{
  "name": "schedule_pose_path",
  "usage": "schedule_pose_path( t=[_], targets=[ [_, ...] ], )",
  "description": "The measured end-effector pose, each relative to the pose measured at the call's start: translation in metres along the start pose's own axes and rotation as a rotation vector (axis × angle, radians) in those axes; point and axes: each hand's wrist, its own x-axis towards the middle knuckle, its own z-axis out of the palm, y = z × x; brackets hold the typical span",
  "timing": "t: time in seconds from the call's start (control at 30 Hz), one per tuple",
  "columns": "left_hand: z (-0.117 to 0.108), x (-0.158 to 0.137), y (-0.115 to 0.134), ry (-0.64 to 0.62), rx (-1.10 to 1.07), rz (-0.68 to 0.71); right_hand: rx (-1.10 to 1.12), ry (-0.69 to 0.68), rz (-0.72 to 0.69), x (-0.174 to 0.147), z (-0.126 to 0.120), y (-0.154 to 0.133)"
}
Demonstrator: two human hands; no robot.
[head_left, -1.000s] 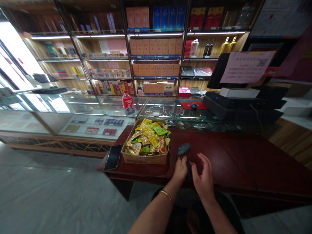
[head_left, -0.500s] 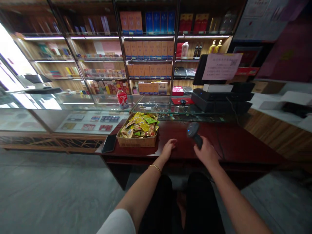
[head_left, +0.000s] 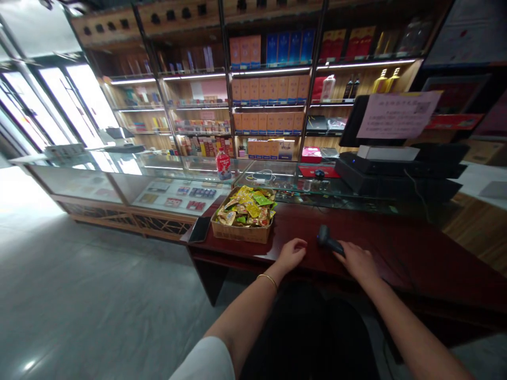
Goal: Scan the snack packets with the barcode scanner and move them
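Observation:
My right hand [head_left: 358,261] is closed around the handle of a dark barcode scanner [head_left: 325,236], whose head points away to the left, low over the brown desk [head_left: 301,224]. To its left, my left hand [head_left: 292,254] rests at the desk's front edge, fingers loosely bent, holding nothing; a gold bangle [head_left: 268,279] circles that wrist. Beyond the left hand stands a cardboard box [head_left: 241,233] heaped with small yellow, green and brown snack packets [head_left: 249,203]. Neither hand touches the box.
A dark phone [head_left: 200,229] lies left of the box. Behind stand a glass counter [head_left: 178,174], a red-labelled bottle [head_left: 223,164], a white cable [head_left: 261,177], a mouse [head_left: 319,173] and a monitor [head_left: 354,121] with paper on it. Stocked shelves [head_left: 273,108] line the wall.
The view has swung left. My right hand has lowered the scanner towards the desk and tilted its head further left. My left hand stays near the desk edge, fingers a little more bent.

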Motion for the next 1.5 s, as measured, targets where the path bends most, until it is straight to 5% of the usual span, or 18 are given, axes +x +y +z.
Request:
schedule_pose_path(
  t=[0.2,0.3,0.33,0.43,0.53,0.63,0.73,1.0,1.27,1.4,1.5],
  targets=[
    [0.010,-0.013,0.011,-0.005,0.064,0.036,0.013,0.118,0.062,0.025,0.036,-0.030],
    [-0.005,-0.036,0.015,0.104,0.126,0.112,-0.034,0.247,0.026,0.029,0.041,-0.035],
    [-0.021,-0.047,0.017,0.220,0.196,0.206,-0.039,0.306,0.004,0.028,0.042,-0.035],
    [-0.100,-0.078,0.021,0.828,0.466,0.334,-0.018,0.491,-0.043,0.024,0.044,-0.034],
    [-0.204,-0.094,0.029,1.197,0.875,0.101,0.041,0.590,-0.055,0.021,0.047,-0.034],
    [-0.282,-0.085,0.036,1.056,1.142,-0.279,0.130,0.653,-0.076,0.018,0.049,-0.034],
    [-0.315,-0.063,0.040,0.843,1.201,-0.510,0.229,0.719,-0.106,0.012,0.048,-0.035],
    [-0.318,-0.027,0.043,0.819,1.211,-0.663,0.244,0.665,-0.152,-0.003,0.047,-0.038],
    [-0.321,-0.038,0.058,0.889,1.131,-0.683,0.353,0.667,0.039,-0.059,0.051,-0.069],
    [-0.305,-0.087,0.078,0.902,1.001,-0.628,0.775,0.469,0.063,-0.103,0.042,-0.121],
    [-0.251,-0.126,0.093,0.841,0.624,-0.364,1.300,0.143,0.109,-0.121,0.020,-0.176]
  ],
)
